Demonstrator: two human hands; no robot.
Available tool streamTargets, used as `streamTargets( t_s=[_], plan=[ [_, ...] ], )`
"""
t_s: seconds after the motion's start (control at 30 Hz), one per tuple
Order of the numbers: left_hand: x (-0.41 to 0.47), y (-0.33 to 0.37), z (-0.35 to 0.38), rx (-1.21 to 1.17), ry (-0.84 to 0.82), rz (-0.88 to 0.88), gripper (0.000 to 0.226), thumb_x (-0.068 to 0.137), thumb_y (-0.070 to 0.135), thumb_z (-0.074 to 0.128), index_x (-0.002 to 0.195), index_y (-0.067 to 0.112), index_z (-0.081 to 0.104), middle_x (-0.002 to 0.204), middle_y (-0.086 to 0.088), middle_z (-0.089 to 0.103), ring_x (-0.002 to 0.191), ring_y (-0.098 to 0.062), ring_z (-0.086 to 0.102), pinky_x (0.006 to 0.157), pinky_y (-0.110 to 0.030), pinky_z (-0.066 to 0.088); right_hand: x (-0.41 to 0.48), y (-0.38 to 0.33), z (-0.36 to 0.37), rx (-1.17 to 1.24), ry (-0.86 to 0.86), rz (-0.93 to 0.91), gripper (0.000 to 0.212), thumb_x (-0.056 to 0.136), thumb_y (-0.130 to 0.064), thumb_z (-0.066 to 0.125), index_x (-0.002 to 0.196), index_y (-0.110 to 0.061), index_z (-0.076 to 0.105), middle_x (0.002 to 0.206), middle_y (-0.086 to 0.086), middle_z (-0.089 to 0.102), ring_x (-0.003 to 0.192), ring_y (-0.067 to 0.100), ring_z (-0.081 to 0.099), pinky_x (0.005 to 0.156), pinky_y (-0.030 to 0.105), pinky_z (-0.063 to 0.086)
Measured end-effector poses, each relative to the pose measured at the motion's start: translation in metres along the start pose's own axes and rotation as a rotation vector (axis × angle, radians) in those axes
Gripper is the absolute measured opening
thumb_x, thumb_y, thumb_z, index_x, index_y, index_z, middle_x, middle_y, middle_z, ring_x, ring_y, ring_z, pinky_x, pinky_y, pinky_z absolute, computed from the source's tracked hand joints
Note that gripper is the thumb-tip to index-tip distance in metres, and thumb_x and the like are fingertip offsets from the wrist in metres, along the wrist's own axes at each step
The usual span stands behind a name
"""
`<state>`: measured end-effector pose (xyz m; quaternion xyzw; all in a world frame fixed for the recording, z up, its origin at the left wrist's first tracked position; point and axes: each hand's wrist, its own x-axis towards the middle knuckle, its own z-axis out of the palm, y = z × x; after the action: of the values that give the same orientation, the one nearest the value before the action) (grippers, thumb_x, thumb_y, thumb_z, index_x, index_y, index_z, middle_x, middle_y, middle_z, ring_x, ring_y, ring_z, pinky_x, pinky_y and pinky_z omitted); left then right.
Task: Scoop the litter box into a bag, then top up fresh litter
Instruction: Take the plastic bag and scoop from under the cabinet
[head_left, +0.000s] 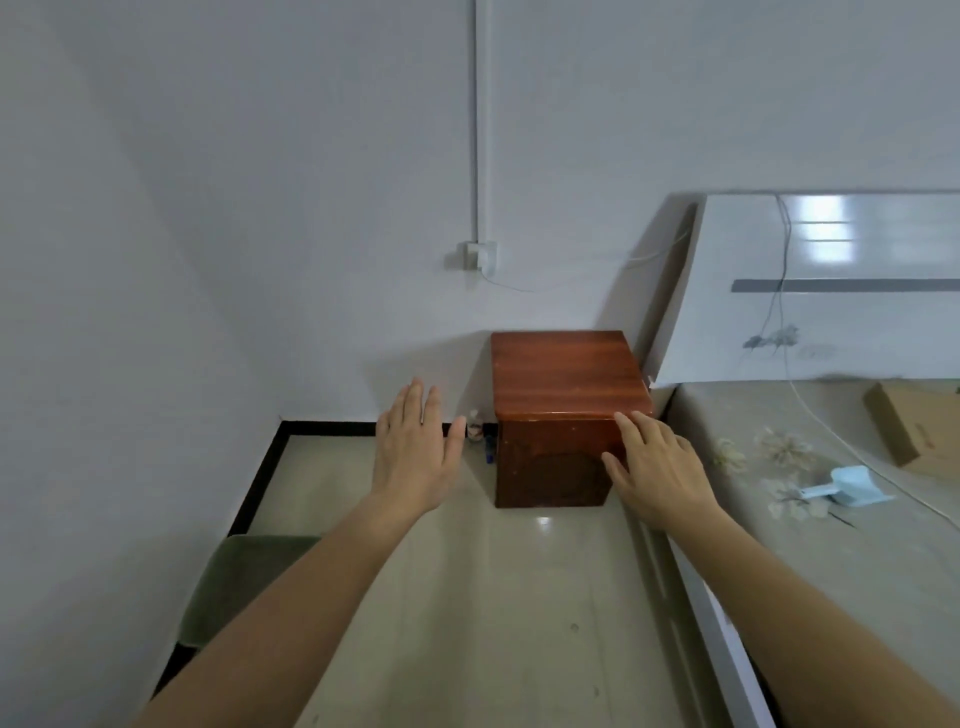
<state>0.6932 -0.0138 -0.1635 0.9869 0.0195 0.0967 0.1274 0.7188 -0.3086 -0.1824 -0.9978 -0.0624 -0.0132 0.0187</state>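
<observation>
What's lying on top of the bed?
On the bed lie a light blue scoop, a cardboard box at the right edge, and a thin white cable trailing across. The box runs out of the picture, so what is inside it cannot be seen.

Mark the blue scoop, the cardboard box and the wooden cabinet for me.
blue scoop (852, 487): head view, on its pan, lying on the bed.
cardboard box (914, 426): head view, on its top face.
wooden cabinet (566, 371): head view, middle of its top.
</observation>
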Motion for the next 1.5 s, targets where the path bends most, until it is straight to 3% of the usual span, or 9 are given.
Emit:
streamTargets(
  t_s=[0.27, 0.47, 0.63, 0.83, 0.97, 1.13, 1.23, 1.4, 1.5],
  plan=[
    [0.127, 0.001, 0.136, -0.159, -0.21, -0.034, 0.056, 0.099, 0.03, 0.043, 0.149, 0.008, 0.029, 0.158, -0.012, 0.023, 0.145, -0.026, 0.022, 0.117, -0.041, 0.022, 0.106, 0.039, 0.107, 0.12, -0.191, 0.131, 0.065, 0.1, -0.05, 0.041, 0.155, -0.021, 0.02, 0.157, 0.005, 0.031, 0.142, 0.025, 0.035, 0.114, 0.043, 0.033],
    [0.189, -0.012, 0.269, -0.225, -0.401, -0.196, 0.063, 0.097, 0.027, 0.046, 0.152, 0.007, 0.022, 0.158, -0.012, 0.024, 0.144, -0.027, 0.021, 0.119, -0.038, 0.018, 0.189, 0.056, 0.227, 0.244, -0.296, 0.113, 0.061, 0.099, -0.04, 0.048, 0.152, -0.017, 0.027, 0.152, 0.007, 0.038, 0.135, 0.027, 0.042, 0.106, 0.042, 0.041],
    [0.216, -0.032, 0.397, -0.294, -0.505, -0.296, 0.063, 0.096, 0.023, 0.048, 0.151, 0.008, 0.022, 0.157, -0.011, 0.026, 0.144, -0.025, 0.022, 0.118, -0.034, 0.018, 0.225, 0.05, 0.351, 0.339, -0.366, 0.203, 0.059, 0.1, -0.035, 0.049, 0.151, -0.017, 0.026, 0.152, 0.008, 0.036, 0.135, 0.028, 0.042, 0.103, 0.044, 0.046],
    [0.201, -0.08, 0.556, -0.334, -0.598, -0.253, 0.061, 0.098, 0.017, 0.044, 0.153, 0.017, 0.017, 0.159, -0.002, 0.021, 0.145, -0.018, 0.021, 0.114, -0.025, 0.016, 0.248, 0.034, 0.502, 0.373, -0.313, 0.155, 0.059, 0.099, -0.025, 0.05, 0.151, -0.013, 0.027, 0.15, 0.013, 0.036, 0.131, 0.032, 0.042, 0.101, 0.046, 0.043],
    [0.191, -0.103, 0.629, -0.483, -0.569, -0.285, 0.062, 0.098, 0.011, 0.044, 0.153, 0.018, 0.018, 0.159, 0.002, 0.023, 0.145, -0.014, 0.022, 0.112, -0.021, 0.015, 0.262, 0.024, 0.579, 0.447, -0.152, 0.104, 0.057, 0.096, -0.014, 0.053, 0.149, -0.012, 0.033, 0.149, 0.015, 0.037, 0.13, 0.034, 0.044, 0.1, 0.046, 0.045],
    [0.2, -0.114, 0.69, -0.659, -0.418, -0.302, 0.065, 0.094, 0.006, 0.049, 0.152, 0.018, 0.022, 0.157, 0.001, 0.027, 0.142, -0.013, 0.027, 0.118, -0.036, 0.025, 0.283, 0.014, 0.63, 0.388, 0.046, -0.039, 0.061, 0.088, -0.001, 0.052, 0.147, -0.009, 0.037, 0.153, 0.02, 0.032, 0.138, 0.039, 0.035, 0.106, 0.054, 0.042],
    [0.213, -0.112, 0.716, -0.717, -0.308, -0.275, 0.073, 0.092, 0.009, 0.052, 0.154, 0.02, 0.014, 0.159, 0.001, 0.021, 0.144, -0.014, 0.023, 0.118, -0.042, 0.026, 0.301, 0.015, 0.644, 0.277, 0.172, -0.077, 0.064, 0.089, -0.005, 0.049, 0.15, -0.009, 0.032, 0.154, 0.024, 0.026, 0.141, 0.042, 0.028, 0.111, 0.054, 0.034],
    [0.226, -0.102, 0.752, -0.807, -0.172, -0.139, 0.085, 0.091, 0.013, 0.053, 0.154, 0.03, -0.001, 0.161, 0.008, 0.012, 0.147, -0.008, 0.012, 0.12, -0.042, 0.02, 0.325, 0.015, 0.671, 0.124, 0.245, -0.069, 0.074, 0.095, -0.02, 0.046, 0.158, -0.015, 0.008, 0.162, 0.024, 0.0, 0.149, 0.042, -0.002, 0.121, 0.055, 0.01],
    [0.222, -0.092, 0.773, -0.901, -0.093, -0.113, 0.09, 0.088, 0.012, 0.051, 0.153, 0.03, -0.008, 0.162, 0.005, 0.007, 0.148, -0.014, 0.01, 0.119, -0.046, 0.021, 0.329, 0.019, 0.691, 0.101, 0.345, -0.093, 0.069, 0.099, -0.02, 0.043, 0.159, -0.016, 0.006, 0.163, 0.021, -0.002, 0.151, 0.039, -0.005, 0.121, 0.055, 0.015]
  ],
)
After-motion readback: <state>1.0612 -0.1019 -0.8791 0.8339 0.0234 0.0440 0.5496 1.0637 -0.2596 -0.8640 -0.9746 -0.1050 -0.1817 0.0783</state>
